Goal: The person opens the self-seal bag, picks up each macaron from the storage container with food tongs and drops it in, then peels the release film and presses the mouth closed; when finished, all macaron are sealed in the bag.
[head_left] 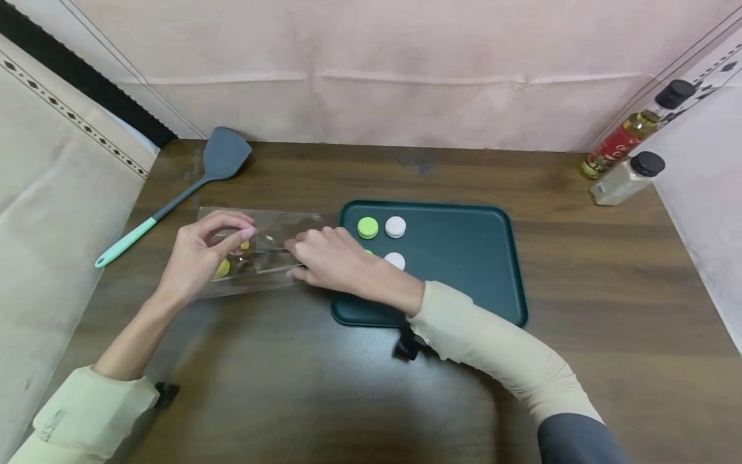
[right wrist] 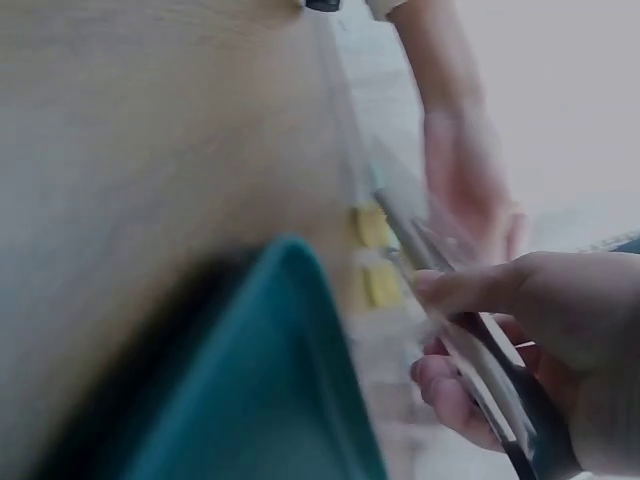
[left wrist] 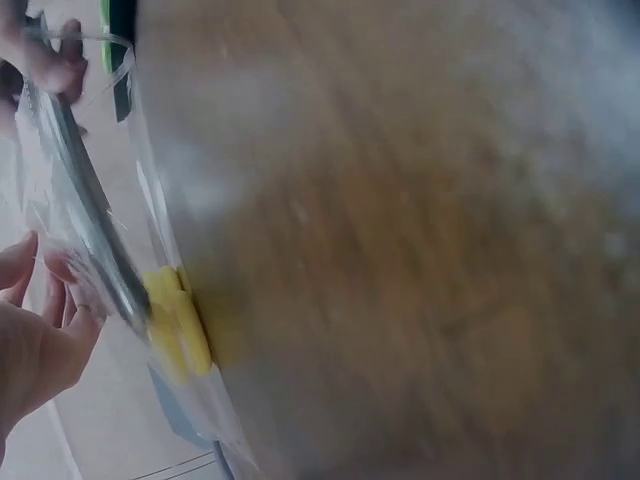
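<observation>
In the head view, a clear bag (head_left: 281, 223) containing yellow discs (head_left: 223, 268) lies at the left hand's (head_left: 203, 248) three o'clock, that hand pinching its film; the tray (head_left: 464, 258) carries green discs (head_left: 368, 227) and white discs (head_left: 395, 227) around ten o'clock. Left wrist: the yellow discs sit at three o'clock. Right wrist: the right hand (right wrist: 590, 340) grips a silver utensil (right wrist: 482, 375) toward eleven.

On a table (head_left: 580, 290), discs (head_left: 395, 227) sit in the left part of a tray (head_left: 458, 258); a plastic bag (head_left: 278, 221) lies at the tray's left, a spatula (head_left: 180, 200) farther left, a bottle (head_left: 621, 143) and a jar (head_left: 621, 182) beyond the tray's far right corner.
</observation>
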`<action>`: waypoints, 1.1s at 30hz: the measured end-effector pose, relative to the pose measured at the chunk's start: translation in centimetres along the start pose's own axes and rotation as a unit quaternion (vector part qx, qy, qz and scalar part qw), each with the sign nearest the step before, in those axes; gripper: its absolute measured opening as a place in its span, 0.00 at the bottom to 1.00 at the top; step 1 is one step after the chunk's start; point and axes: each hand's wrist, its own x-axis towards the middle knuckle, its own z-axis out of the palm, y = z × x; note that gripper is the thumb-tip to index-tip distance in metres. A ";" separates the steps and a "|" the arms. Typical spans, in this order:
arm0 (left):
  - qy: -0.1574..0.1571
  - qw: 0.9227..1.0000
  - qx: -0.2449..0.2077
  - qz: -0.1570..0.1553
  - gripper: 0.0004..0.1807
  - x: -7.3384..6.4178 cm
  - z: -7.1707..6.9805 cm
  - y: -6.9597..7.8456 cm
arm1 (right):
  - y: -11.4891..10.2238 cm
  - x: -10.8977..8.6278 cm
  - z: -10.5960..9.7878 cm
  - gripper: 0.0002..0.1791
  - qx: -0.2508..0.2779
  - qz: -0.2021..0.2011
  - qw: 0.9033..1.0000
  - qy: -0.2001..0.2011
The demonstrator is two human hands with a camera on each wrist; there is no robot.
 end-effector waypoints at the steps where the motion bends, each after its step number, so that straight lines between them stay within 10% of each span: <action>1: 0.002 1.000 0.000 0.001 0.10 0.0 0.0 0.0 | 0.2 -0.7 -0.4 0.23 -0.004 0.003 1.000 0.003; 21: -0.012 0.999 0.036 -0.016 0.11 0.2 0.1 0.1 | 7.4 -21.2 -3.0 0.24 0.024 0.103 0.981 0.162; 33: -0.022 0.999 0.043 -0.017 0.12 0.1 0.3 0.1 | 10.1 -26.4 -0.1 0.21 0.003 0.121 0.978 0.172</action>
